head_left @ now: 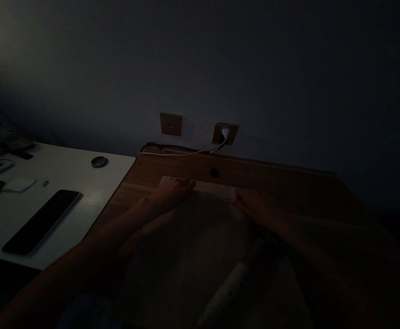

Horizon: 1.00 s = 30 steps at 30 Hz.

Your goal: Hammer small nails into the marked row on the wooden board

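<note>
A dim, pale sheet (193, 246), of paper or thin cloth, lies on the wooden desk; the dark hides its material. At its far left corner is my left hand (174, 194), fingers curled down onto the edge. My right hand (253, 202) grips near the far right corner, its fingers closed and partly lost in shadow. On the near part of the sheet, a pale, rod-like thing with a darker end (224, 289) lies slantwise below my right hand, too dark to name.
The wooden desk (136, 176) meets a wall with two outlet plates (171, 124). A white plug (225, 133) sits in the right one, its cable trailing left. On the white table (83, 176) are a phone (44, 221) and a small round dish-like object (99, 161).
</note>
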### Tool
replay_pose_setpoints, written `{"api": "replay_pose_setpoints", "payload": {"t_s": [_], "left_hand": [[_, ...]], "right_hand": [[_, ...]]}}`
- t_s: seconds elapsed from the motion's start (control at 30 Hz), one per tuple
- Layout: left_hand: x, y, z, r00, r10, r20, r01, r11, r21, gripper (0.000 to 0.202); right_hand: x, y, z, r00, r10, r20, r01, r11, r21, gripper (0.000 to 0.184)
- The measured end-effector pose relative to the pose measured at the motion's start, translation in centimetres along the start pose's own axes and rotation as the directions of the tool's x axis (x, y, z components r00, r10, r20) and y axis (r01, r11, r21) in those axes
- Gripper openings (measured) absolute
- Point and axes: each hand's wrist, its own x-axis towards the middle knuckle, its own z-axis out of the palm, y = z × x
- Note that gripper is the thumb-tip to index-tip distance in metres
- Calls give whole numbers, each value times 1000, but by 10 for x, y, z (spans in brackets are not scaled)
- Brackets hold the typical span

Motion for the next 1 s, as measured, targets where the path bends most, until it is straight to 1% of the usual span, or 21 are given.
{"api": "replay_pose_setpoints", "payload": {"t_s": [0.07, 0.1, 0.13, 0.17, 0.2, 0.23, 0.27, 0.3, 0.33, 0.37, 0.4, 0.43, 0.47, 0.5, 0.53, 0.57, 0.67, 0.77, 0.83, 0.9, 1.0], "left_hand": [[3, 3, -3, 990, -131, -57, 118, 974, -192, 19], [5, 5, -3, 974, -216, -69, 180, 921, -344, 25], [7, 6, -3, 952, -302, -53, 232, 823, -519, 29], [8, 7, -1, 929, -371, -5, 268, 677, -685, 31], [9, 7, 0, 908, -414, 66, 291, 509, -810, 31], [10, 7, 2, 891, -432, 138, 308, 353, -884, 31], [10, 6, 4, 878, -437, 196, 323, 239, -915, 29], [10, 4, 6, 869, -436, 233, 340, 187, -922, 27], [10, 3, 8, 869, -429, 247, 357, 197, -913, 27], [10, 1, 10, 879, -413, 239, 368, 268, -890, 27], [9, -1, 11, 898, -387, 210, 365, 388, -846, 27], [8, -2, 12, 923, -346, 168, 342, 537, -771, 26], [7, -3, 12, 947, -294, 126, 301, 685, -663, 23], [7, -3, 13, 968, -234, 95, 248, 805, -539, 19], [6, -3, 13, 981, -179, 76, 194, 887, -418, 16], [6, -2, 14, 989, -132, 69, 147, 937, -316, 17], [7, 2, 13, 995, -15, 97, 25, 994, -104, 18], [10, 5, 10, 985, 99, 140, -108, 992, 61, 19], [12, 6, 7, 976, 149, 156, -174, 972, 161, 17], [14, 6, 7, 973, 180, 147, -210, 950, 232, 18], [16, 5, 12, 980, 179, 91, -195, 956, 218, 22]], "right_hand": [[0, -4, -5, 1000, -1, -13, 2, 997, 71, 12], [-1, -6, -9, 1000, 1, -16, 1, 991, 131, 14], [-2, -9, -13, 1000, 4, -15, -1, 980, 199, 17], [-3, -12, -17, 1000, 8, -12, -4, 963, 270, 19], [-5, -15, -20, 1000, 10, -9, -6, 942, 335, 20], [-6, -17, -23, 1000, 12, -9, -7, 921, 389, 21], [-7, -19, -24, 1000, 12, -11, -6, 903, 430, 21], [-7, -21, -25, 1000, 11, -13, -4, 890, 455, 23], [-6, -21, -24, 1000, 12, -11, -6, 885, 466, 25], [-5, -21, -21, 1000, 14, -7, -9, 887, 462, 29], [-3, -20, -18, 1000, 14, 1, -13, 896, 443, 31], [-1, -19, -14, 1000, 11, 11, -14, 912, 410, 33], [2, -18, -9, 1000, 4, 18, -10, 931, 366, 33], [3, -16, -4, 1000, -6, 21, -1, 949, 314, 30], [5, -15, 1, 1000, -19, 20, 13, 965, 260, 27], [6, -14, 6, 999, -31, 18, 27, 977, 209, 24], [5, -13, 17, 998, -61, 0, 61, 992, 113, 14], [4, -16, 17, 996, -83, -41, 88, 989, 123, 4], [3, -19, 11, 993, -80, -86, 95, 977, 191, 5], [3, -23, 3, 991, -59, -118, 93, 947, 308, 13], [1, -29, -7, 995, -42, -95, 84, 866, 494, 22]]}}
